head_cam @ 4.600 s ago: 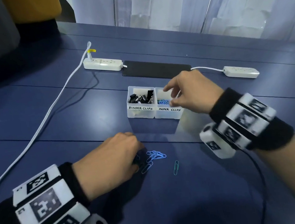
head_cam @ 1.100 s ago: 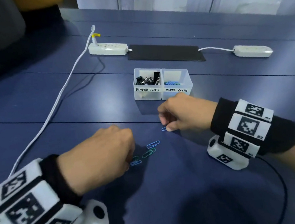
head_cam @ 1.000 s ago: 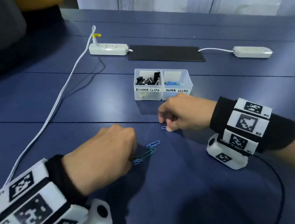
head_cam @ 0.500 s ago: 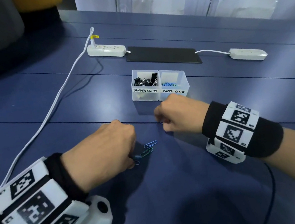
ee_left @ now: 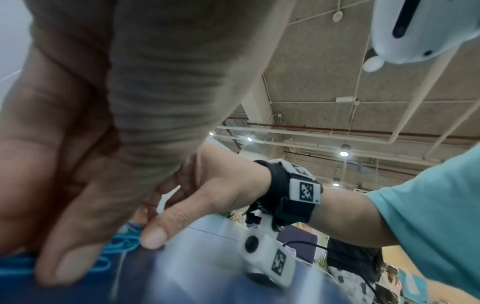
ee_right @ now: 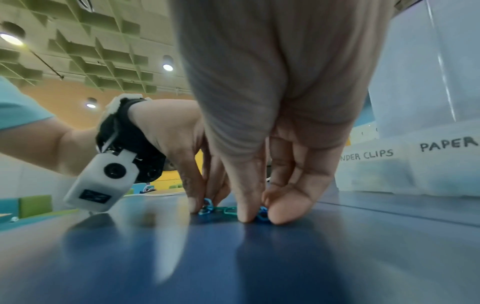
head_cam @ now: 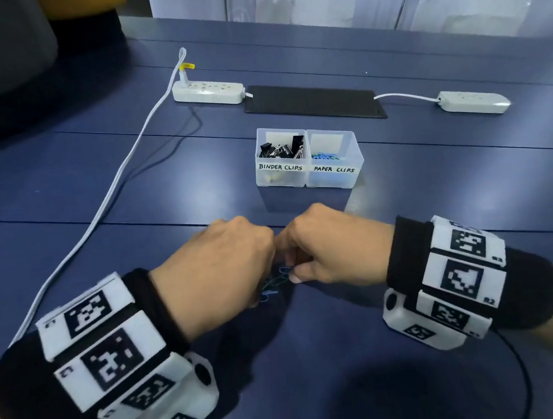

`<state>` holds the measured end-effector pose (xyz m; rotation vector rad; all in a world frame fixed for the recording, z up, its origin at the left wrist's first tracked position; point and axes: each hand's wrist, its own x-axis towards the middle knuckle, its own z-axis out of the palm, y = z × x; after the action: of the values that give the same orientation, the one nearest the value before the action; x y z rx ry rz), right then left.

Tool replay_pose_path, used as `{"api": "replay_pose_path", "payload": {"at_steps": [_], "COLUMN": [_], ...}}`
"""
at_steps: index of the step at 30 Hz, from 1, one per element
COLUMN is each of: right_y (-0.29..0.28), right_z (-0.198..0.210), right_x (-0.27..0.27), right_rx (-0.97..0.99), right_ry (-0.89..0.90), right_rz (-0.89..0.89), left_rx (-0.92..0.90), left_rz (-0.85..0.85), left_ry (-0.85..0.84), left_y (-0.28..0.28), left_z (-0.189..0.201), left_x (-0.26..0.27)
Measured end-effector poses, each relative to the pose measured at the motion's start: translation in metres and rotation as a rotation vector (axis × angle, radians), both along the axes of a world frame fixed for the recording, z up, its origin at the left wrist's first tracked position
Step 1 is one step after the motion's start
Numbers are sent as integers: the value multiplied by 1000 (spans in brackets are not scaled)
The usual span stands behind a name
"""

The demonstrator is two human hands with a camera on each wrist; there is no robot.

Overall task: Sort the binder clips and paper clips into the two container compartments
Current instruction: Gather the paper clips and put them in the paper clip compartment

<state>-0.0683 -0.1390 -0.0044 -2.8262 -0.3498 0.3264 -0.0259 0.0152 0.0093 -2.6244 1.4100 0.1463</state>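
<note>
Gathering the last loose paper clips [head_cam: 278, 283], we have both hands meeting over a small blue and green cluster lying flat on the blue table [head_cam: 323, 393], just in front of the container [head_cam: 310, 184]. Our right hand [head_cam: 327, 245] has thumb and fingertips [ee_right: 246, 214] curled down onto the table, pinching one blue clip at the cluster's right end. Our left hand [head_cam: 230, 266] is curled too, its thumb and forefinger closing on a clip at the left end; whether that clip is truly held or only pressed, we cannot quite tell from the blurred wrist view.

The clips lie directly under and between the two hands, so neither needs to reach. What matters next is the way to the compartment marked PAPER CLIPS [head_cam: 334, 170]: it sits straight ahead and slightly to the right, the right-hand half of the container, already holding blue clips. Our right hand is the nearer one to it. The left half, marked BINDER CLIPS [head_cam: 280, 167], holds the black binder clips [head_cam: 282, 148].

Farther back lie a black mat [head_cam: 314, 101] and two white power strips [head_cam: 208, 93].
</note>
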Motion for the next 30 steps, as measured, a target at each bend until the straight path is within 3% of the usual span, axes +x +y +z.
{"api": "replay_pose_path", "payload": {"at_steps": [4, 13, 23, 30], "right_y": [-3, -10, -60, -68], "right_z": [0, -3, 29, 41], "right_x": [0, -7, -3, 0], "right_rx": [-17, -50, -15, 27], "right_ry": [50, 42, -211, -343], "right_rz": [2, 28, -178, -248], "left_rx": [-27, 33, 158, 165], "left_rz": [35, 97, -149, -173], "left_ry": [122, 208, 73, 67], "left_y": [-6, -11, -11, -15], "left_z": [5, -2, -7, 1], "left_x": [6, 11, 2, -6]}}
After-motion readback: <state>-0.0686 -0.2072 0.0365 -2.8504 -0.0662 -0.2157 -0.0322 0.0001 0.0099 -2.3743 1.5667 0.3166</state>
